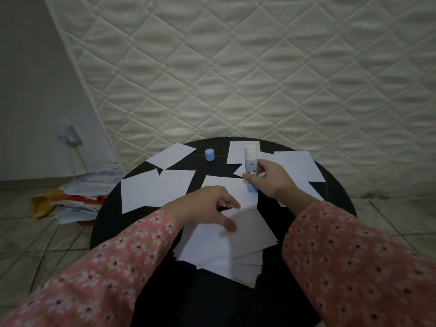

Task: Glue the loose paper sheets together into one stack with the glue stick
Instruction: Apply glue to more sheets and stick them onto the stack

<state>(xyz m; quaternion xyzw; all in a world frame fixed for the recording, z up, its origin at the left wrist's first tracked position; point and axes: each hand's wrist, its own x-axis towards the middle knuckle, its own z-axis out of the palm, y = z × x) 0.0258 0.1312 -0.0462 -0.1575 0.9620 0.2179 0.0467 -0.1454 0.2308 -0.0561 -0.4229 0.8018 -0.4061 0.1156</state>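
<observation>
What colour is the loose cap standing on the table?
Light blue. The cap shows best in the head view, the only one.

Matt white paper sheets; smooth plastic glue stick and cap; dark matt surface; quilted cloth mattress; floral cloth sleeve.

Black table (papers, cap)

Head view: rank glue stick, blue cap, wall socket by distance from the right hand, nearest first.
1. Glue stick: held upright in the right hand, at the table's far right.
2. Blue cap: stands alone on the dark table, left of the hand and farther back.
3. Wall socket: off the table, low on the wall at far left.
</observation>
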